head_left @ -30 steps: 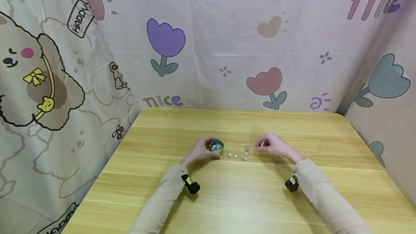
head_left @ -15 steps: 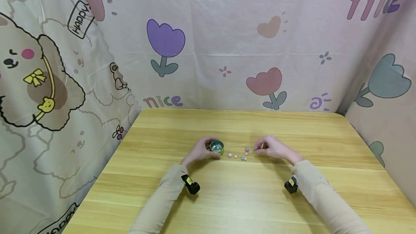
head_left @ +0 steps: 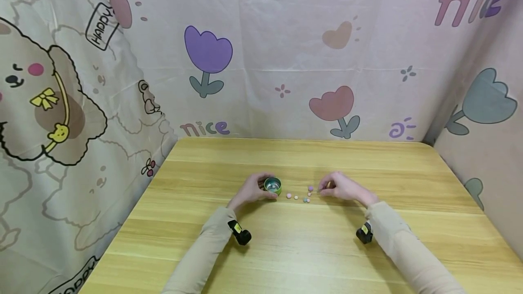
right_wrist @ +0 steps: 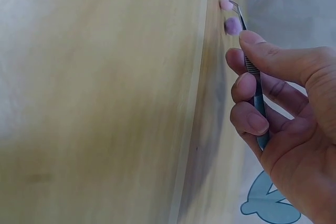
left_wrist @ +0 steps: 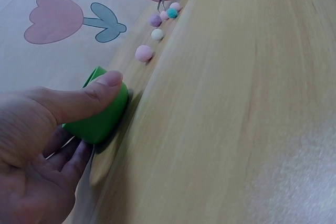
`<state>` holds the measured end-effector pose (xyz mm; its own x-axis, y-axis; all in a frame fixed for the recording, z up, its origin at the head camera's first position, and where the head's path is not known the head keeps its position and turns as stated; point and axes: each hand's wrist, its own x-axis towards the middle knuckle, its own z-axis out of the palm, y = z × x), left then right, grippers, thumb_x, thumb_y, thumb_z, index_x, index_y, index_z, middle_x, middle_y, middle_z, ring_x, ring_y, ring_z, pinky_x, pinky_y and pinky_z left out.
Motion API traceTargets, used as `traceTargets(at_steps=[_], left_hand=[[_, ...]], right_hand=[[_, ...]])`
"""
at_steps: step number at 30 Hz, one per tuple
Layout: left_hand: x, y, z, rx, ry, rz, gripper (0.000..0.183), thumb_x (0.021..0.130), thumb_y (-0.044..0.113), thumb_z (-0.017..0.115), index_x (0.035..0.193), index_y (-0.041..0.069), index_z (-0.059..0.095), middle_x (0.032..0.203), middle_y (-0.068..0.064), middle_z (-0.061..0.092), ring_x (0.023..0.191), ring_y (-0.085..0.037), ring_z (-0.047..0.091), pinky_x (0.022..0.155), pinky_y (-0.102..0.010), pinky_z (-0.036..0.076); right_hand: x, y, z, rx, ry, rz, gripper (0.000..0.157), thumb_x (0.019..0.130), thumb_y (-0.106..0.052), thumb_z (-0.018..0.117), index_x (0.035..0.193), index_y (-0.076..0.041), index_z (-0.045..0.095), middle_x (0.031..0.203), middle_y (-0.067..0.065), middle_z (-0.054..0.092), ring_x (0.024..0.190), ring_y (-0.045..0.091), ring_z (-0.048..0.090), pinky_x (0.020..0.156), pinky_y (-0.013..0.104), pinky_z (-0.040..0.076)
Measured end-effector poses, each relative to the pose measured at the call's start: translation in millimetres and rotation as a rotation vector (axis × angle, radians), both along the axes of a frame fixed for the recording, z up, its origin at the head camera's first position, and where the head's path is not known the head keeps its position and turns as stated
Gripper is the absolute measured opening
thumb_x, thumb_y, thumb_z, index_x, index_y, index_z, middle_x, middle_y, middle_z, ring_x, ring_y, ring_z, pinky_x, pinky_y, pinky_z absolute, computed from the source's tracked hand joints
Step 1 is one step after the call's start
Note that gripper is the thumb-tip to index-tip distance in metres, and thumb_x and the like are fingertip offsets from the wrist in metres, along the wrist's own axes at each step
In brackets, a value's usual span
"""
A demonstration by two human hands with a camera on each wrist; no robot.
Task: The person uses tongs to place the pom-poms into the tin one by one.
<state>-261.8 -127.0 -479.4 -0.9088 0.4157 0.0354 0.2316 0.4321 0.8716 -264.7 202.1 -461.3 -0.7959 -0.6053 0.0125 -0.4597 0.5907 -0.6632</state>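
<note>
A: What takes up the most room?
B: The printed backdrop [head_left: 261, 49] across the top of the head view, then the wood-grained counter [head_left: 278, 257] below it.

A: And on that?
B: The left sleeve [head_left: 200, 253] comes in from the lower left, the right sleeve [head_left: 408, 248] from the lower right.

A: Any change?
B: Over the last second the right hand [head_left: 344, 186] has edged left in the frame, while the left hand [head_left: 252, 188] has stayed put. I'd take that as fine positioning for close work.

A: How are the hands posed?
B: The left curves round the green cup [left_wrist: 107, 120], just left of the frame's middle, thumb on the near side, fingers on the far side. The right pinches slim tweezers [right_wrist: 252, 66], its other fingers curled along the handle.

A: Where are the tips?
B: At a small pink ball [right_wrist: 226, 3], near the top of the right wrist view. Whether they grip it, I can't tell.

A: The others?
B: In the head view a bigger pink ball [left_wrist: 143, 53] is nearest the cup. The purple ball [right_wrist: 233, 25] is just beside the tips. Smaller are the cream ball [left_wrist: 157, 34] and the teal ball [left_wrist: 172, 13].
</note>
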Motion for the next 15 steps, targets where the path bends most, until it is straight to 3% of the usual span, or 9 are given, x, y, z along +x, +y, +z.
traceTargets(at_steps=[15], left_hand=[[1.7, -1.4, 0.7, 0.01, -0.004, -0.006, 0.063, 0.076, 0.005, 0.086, 0.132, -0.004, 0.058, 0.131, -0.023, 0.065, 0.123, -0.038, 0.062, 0.111, -0.049, 0.049]], right_hand=[[0.0, -2.3, -1.5, 0.0, 0.005, -0.006, 0.005, 0.09, -0.008, 0.072, 0.094, -0.005, 0.075, 0.088, 0.003, 0.074, 0.075, 0.005, 0.059, 0.067, 0.019, 0.052]])
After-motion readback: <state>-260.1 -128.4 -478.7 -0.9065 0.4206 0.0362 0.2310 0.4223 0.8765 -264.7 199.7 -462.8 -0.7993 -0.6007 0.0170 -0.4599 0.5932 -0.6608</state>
